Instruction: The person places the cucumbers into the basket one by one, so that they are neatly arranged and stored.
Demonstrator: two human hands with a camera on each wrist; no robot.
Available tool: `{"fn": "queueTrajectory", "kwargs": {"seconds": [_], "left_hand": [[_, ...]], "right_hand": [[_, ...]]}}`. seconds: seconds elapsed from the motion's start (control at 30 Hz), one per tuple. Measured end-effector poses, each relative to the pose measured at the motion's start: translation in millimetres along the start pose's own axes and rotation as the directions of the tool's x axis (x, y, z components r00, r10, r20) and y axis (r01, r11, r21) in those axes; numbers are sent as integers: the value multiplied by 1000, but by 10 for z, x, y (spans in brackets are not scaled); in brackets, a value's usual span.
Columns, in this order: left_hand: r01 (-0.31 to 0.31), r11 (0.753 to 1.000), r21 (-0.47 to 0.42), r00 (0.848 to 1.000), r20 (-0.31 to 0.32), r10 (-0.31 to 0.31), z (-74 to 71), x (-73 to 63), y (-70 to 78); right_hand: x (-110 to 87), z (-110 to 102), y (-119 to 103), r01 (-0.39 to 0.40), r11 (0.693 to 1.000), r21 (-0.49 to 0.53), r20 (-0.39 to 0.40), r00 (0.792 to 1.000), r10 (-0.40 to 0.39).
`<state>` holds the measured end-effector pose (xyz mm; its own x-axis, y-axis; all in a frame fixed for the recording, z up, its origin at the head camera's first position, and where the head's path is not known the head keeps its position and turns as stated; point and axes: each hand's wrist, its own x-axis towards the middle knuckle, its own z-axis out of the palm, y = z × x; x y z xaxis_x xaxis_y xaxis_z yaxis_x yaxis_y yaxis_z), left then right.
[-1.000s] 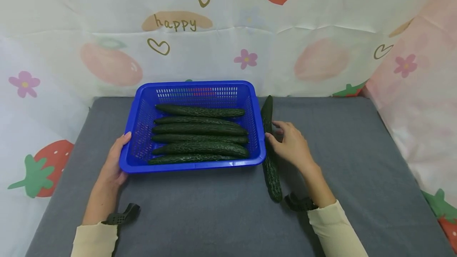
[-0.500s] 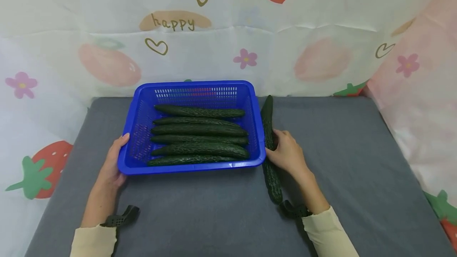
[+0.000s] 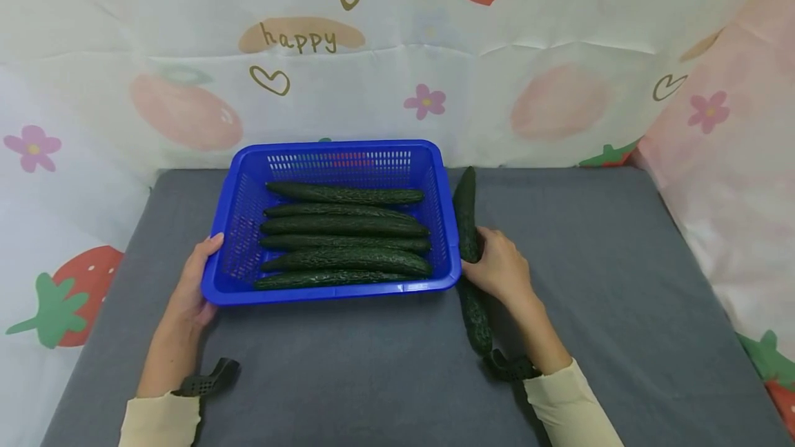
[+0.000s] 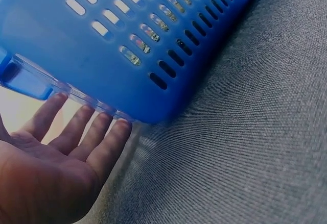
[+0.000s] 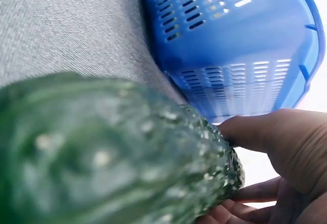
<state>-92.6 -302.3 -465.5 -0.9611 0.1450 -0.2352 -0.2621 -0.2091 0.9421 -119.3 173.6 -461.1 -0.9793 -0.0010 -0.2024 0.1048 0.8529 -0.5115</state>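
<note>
A blue plastic basket (image 3: 335,292) with slotted walls holds several long dark green cucumbers (image 3: 344,226), lying side by side across it. At the basket's left end, my left hand (image 3: 189,288) touches the wall. Its fingers (image 4: 110,140) look fairly straight in the left wrist view, tips against the blue plastic. Another cucumber (image 3: 475,316) lies lengthwise just outside the basket's right side. My right hand (image 3: 503,271) grips it around the middle. In the right wrist view, the thumb (image 5: 250,131) is on one side of this cucumber and the fingers are on the other, partly hidden.
A grey cloth (image 3: 596,261) covers the table under everything. Behind it hangs a white curtain (image 3: 373,102) printed with fruit, flowers and hearts; a pinkish printed cloth (image 3: 739,178) stands on the right. Each wrist carries a dark strap mount (image 3: 208,378).
My right hand has come down along the loose cucumber, closing its fingers on it. The left hand stays at the basket's end; basket and left hand appear slightly further left.
</note>
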Motion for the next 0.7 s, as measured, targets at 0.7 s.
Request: {"fn": "queueTrajectory", "kwargs": {"seconds": [0.7], "left_hand": [[-5, 998, -63, 1000, 20, 6, -16, 8, -10]], "right_hand": [[-25, -122, 106, -14, 994, 112, 34, 999, 10]]}}
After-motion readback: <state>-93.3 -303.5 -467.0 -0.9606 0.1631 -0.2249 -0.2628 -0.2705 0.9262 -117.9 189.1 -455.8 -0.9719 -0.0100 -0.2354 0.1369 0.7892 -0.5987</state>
